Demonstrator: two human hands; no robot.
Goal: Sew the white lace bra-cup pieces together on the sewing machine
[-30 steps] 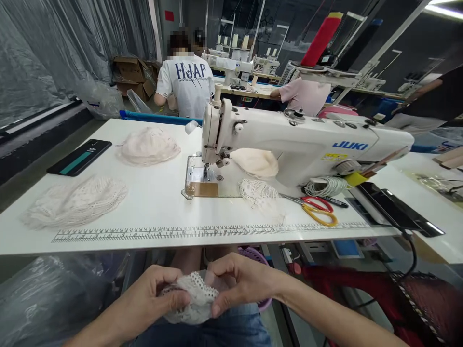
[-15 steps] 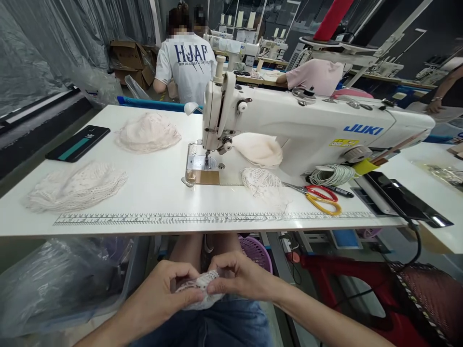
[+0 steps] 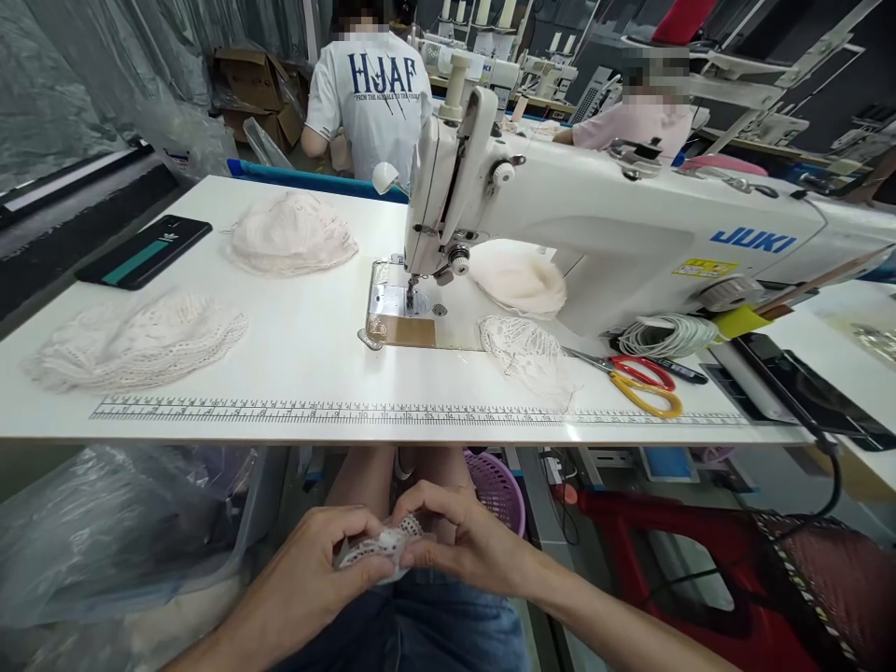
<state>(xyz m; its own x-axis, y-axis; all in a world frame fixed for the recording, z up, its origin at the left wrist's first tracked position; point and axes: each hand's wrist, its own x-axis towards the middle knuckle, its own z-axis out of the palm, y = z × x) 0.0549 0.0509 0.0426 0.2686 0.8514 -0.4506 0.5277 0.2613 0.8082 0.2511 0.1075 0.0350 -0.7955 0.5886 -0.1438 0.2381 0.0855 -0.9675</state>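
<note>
Over my lap, below the table edge, a small piece of white lace fabric [image 3: 382,549] is bunched between my two hands. My left hand [image 3: 326,565] pinches its left side with thumb and fingers. On the other side, my right hand [image 3: 455,541] grips the lace, thumb close to the left thumb. Part of the lace is hidden behind the fingers. Above, on the white table, stands a JUKI sewing machine [image 3: 560,205]. Lace pieces lie left of it: one at the back [image 3: 290,235], another in front [image 3: 147,341].
Right of the needle lie a lace scrap [image 3: 525,350], a cream fabric cup [image 3: 522,280], scissors [image 3: 648,383] and coiled white cord [image 3: 665,334]. A dark phone [image 3: 147,252] rests far left. Below are a purple basket [image 3: 500,490] and a red stool [image 3: 630,523]. Two co-workers sit beyond.
The view has shifted, so the machine appears further right and larger. My hands keep hold of the lace, which looks more gathered between the fingers.
</note>
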